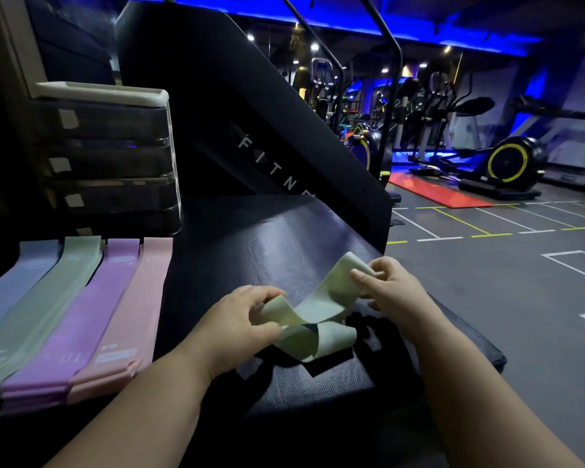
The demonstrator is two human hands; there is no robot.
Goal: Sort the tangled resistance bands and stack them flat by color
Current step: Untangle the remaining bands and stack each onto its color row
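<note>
Gym desk [250, 251]: left hand [240, 319] and right hand [389, 288] pinch twisted green band [321, 309]; uneven pulling may tighten the twist.

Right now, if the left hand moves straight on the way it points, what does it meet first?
Probably the right hand, gripping the other end of the green band that the left hand pinches; depth is unclear.
</note>
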